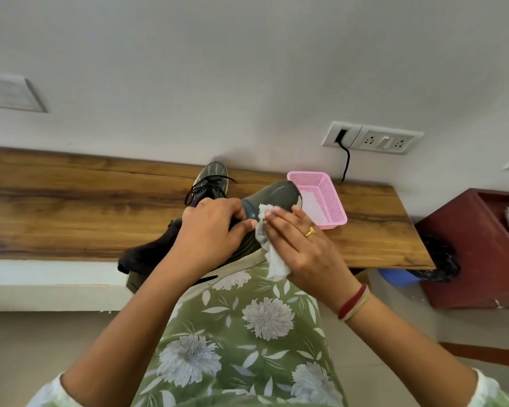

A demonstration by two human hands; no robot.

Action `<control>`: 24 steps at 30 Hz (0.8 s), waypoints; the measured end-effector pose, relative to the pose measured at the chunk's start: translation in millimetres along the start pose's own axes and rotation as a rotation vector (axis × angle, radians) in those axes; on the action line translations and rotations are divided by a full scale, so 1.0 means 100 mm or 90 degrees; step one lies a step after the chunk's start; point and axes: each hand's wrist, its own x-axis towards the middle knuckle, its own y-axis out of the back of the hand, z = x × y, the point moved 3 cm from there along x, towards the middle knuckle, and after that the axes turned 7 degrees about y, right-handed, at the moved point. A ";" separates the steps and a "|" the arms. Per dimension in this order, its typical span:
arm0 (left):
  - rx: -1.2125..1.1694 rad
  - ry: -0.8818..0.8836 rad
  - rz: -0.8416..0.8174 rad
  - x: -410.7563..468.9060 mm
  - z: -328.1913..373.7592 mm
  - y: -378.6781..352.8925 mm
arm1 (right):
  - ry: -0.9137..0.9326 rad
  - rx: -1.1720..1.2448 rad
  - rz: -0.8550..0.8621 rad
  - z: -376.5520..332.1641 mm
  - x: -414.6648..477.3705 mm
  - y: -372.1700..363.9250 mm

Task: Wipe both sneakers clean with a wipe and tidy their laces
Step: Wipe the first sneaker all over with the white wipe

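Pressing near-straight fingers on the wipe (269,254), the right hand (303,248) holds it flat against the held sneaker (274,195); the left hand (209,227) curls round its collar. Light, soft upper, so grip by the stiffer sole, I'd say. It lies across the surface (71,207) edge, toe aimed away toward the pink basket (332,201). Beyond, the second sneaker (215,177) points at the wall.

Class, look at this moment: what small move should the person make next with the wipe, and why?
Probably draw the wipe along the held sneaker: the right hand presses it there while the left hand grips that sneaker steady.
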 end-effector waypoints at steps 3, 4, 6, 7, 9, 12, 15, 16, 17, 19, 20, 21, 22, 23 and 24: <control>0.019 0.004 -0.031 -0.04 -0.03 -0.03 | -0.055 -0.061 0.002 0.23 -0.02 0.07; 0.016 0.005 -0.033 -0.05 -0.02 -0.04 | -0.075 -0.052 0.007 0.24 0.00 0.08; 0.013 0.005 -0.027 -0.07 -0.01 -0.05 | -0.037 0.004 0.018 0.12 0.04 0.07; 0.016 0.005 -0.026 -0.07 -0.01 -0.05 | -0.007 0.026 0.022 0.04 0.04 0.05; 0.025 0.012 -0.034 -0.08 -0.03 -0.05 | 0.002 0.024 0.015 0.04 0.02 0.05; 0.031 0.010 -0.035 -0.08 -0.03 -0.06 | -0.076 -0.010 0.010 0.14 0.01 0.06; 0.048 0.005 -0.025 -0.08 0.00 -0.06 | -0.051 0.035 0.005 -0.05 -0.01 0.02; 0.060 0.005 -0.028 -0.09 -0.01 -0.06 | -0.036 0.029 -0.005 -0.06 -0.03 0.02; 0.069 0.005 -0.033 -0.09 -0.01 -0.06 | -0.037 0.008 -0.018 -0.02 -0.05 0.03; 0.068 -0.002 -0.044 -0.09 -0.02 -0.07 | -0.087 -0.027 -0.018 0.11 -0.07 0.03; 0.062 -0.008 -0.044 -0.10 0.00 -0.07 | -0.115 -0.024 -0.011 0.12 -0.06 0.03; 0.058 -0.013 -0.040 -0.10 0.01 -0.08 | -0.129 -0.005 -0.012 0.08 -0.03 0.03; 0.060 -0.015 -0.036 -0.11 0.02 -0.08 | -0.126 0.028 -0.018 0.01 -0.01 0.02; 0.069 -0.013 -0.034 -0.11 0.02 -0.08 | -0.106 0.069 -0.026 -0.08 -0.01 0.00; 0.080 -0.009 -0.035 -0.12 0.00 -0.09 | -0.084 0.119 -0.031 -0.12 -0.03 -0.01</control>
